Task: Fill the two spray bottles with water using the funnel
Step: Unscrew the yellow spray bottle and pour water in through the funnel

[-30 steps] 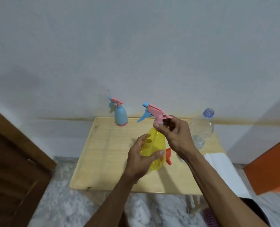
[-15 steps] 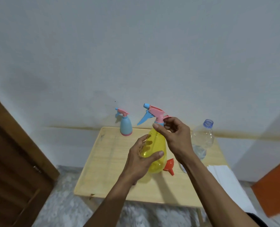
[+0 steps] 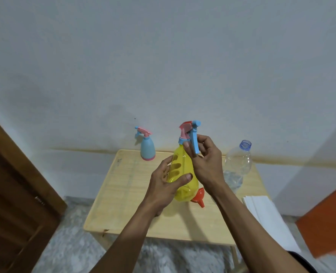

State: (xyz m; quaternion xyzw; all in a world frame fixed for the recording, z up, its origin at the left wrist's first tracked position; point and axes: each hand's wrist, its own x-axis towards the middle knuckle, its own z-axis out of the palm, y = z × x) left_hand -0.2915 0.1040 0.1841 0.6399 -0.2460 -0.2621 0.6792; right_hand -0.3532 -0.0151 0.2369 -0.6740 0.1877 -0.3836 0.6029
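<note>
The translucent yellow plastic spray bottle [image 3: 183, 174] is held up above the pale wooden table [image 3: 127, 194], tilted slightly. The left hand [image 3: 167, 186] wraps its fingers and thumb round the bottle's body. Just above that grip, the right hand [image 3: 206, 160] curls its fingers round the neck, at the base of the pink and blue trigger head [image 3: 189, 133], whose blue lever hangs down across the fingers. Below the held bottle, an orange plastic funnel [image 3: 198, 197] lies on its side on the table. To the right of the right hand stands a clear plastic water bottle [image 3: 237, 166], uncapped, with some water in its lower part. Beyond the left hand, by the wall, stands a small light-blue spray bottle [image 3: 147, 146] with a pink trigger.
</note>
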